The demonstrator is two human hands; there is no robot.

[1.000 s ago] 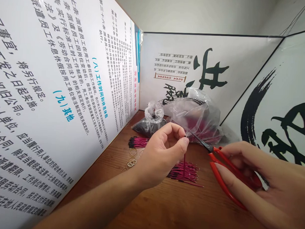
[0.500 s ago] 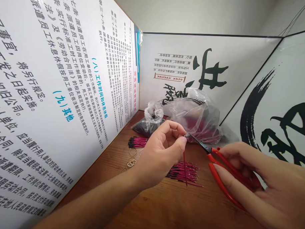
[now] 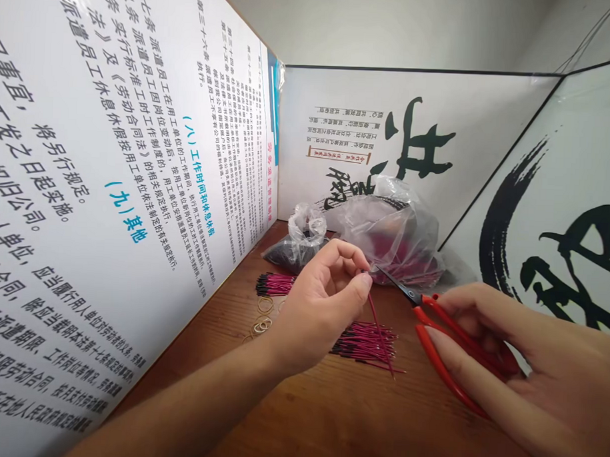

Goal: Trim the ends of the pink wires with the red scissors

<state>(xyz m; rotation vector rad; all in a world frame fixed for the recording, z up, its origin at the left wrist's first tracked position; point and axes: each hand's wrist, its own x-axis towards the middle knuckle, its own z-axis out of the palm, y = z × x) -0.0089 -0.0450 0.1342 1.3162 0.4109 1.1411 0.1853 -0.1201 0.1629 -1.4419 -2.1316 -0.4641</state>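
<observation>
My left hand (image 3: 327, 302) pinches the upper end of a thin red wire (image 3: 379, 324) between thumb and forefinger. The wire hangs down at a slant, its lower tip near the tabletop. My right hand (image 3: 525, 363) grips red-handled scissors (image 3: 432, 316), their dark blades pointing left at the pinched end. Whether the blades touch the wire is too small to tell. Behind the hanging wire lies a pile of pink-red wires (image 3: 356, 340) with black ends. Another bundle of black-tipped wires (image 3: 273, 284) is partly hidden behind my left hand.
Several rubber bands (image 3: 262, 317) lie left of my left wrist. At the back stand a clear plastic bag (image 3: 395, 231) with reddish wires inside and a smaller bag (image 3: 297, 248) with dark contents. Printed boards (image 3: 340, 90) wall in the wooden table (image 3: 288, 421) on the left, back and right.
The wire's lower end has swung to the right, from near vertical to slanted. Both hands and the scissors have hardly moved.
</observation>
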